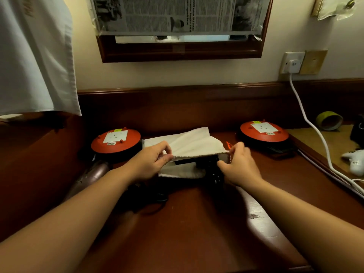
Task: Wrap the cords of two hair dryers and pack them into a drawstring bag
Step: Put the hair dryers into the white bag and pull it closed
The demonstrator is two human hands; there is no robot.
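Observation:
A cream drawstring bag [189,142] lies mid-desk with its mouth facing me. My left hand [151,158] pinches the upper rim at the left and my right hand [238,164] pinches it at the right, lifting the mouth apart. A black hair dryer [210,170] sits half inside the opening, its rear sticking out toward me. Left of the bag lies a mauve hair dryer [92,174], partly hidden by my left forearm. Its black cord [149,200] is bunched on the desk below my left wrist. An orange drawstring end [228,144] shows by my right fingers.
Two red cable reels with sockets flank the bag, one at the left [116,140] and one at the right [264,132]. A white cable [319,138] runs from the wall socket down the right side. A tape roll [329,120] and a white object [354,161] sit on the lower right surface.

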